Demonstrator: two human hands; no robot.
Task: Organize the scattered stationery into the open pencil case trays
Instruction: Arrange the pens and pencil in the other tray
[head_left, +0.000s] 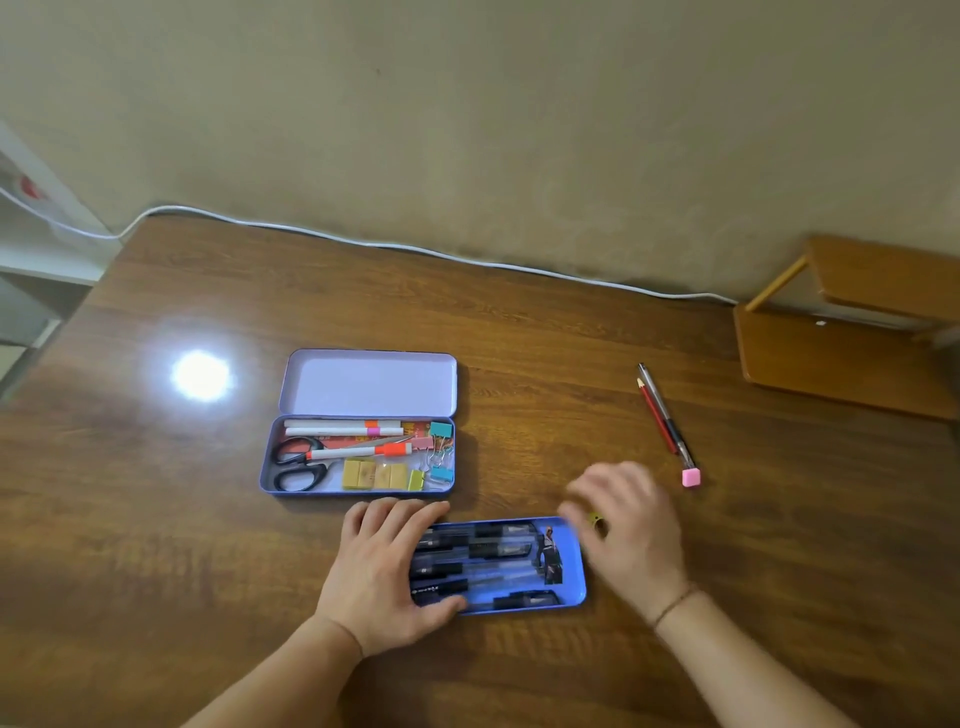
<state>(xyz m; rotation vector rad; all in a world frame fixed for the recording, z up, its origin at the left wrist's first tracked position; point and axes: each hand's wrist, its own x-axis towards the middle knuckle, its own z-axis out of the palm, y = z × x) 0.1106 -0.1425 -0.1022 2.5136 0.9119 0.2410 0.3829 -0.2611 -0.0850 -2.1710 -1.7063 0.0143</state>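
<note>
A blue tray (574, 577) with several black pens lies near the table's front. My left hand (387, 566) grips its left end, thumb on the front rim. My right hand (623, 525) hovers blurred just past the tray's right end, fingers loosely spread, with a small yellow-green thing (595, 518) at its thumb. Behind stands an open purple pencil case (363, 384) holding scissors (298, 465), white markers, erasers and binder clips. To the right lie a red pencil (655, 415), a silver-black pen (667, 415) and a pink eraser (691, 477).
The wooden table (156, 519) carries a bright lamp reflection at the left. A white cable (415, 249) runs along the wall edge. A small wooden shelf (852, 322) stands at the back right corner.
</note>
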